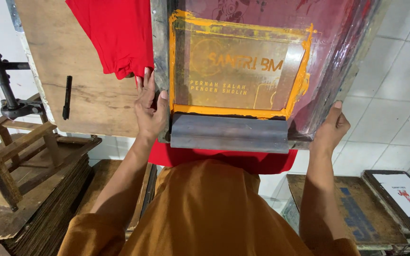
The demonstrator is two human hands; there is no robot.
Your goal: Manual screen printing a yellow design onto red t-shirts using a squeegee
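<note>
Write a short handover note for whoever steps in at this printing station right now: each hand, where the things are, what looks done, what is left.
Left hand: flat against the left edge of the screen frame, fingers spread, gripping nothing else.
Right hand: holding the frame's lower right corner.
Screen frame: lying over the red garment on the wooden board; red cloth also shows below the frame's near edge.
Squeegee: resting inside the frame at the near edge, no hand on it.
Done: yellow-orange ink lines the edges of the mesh window.
Left: whether the print has been pulled cannot be told; the frame is not lifted.
</note>
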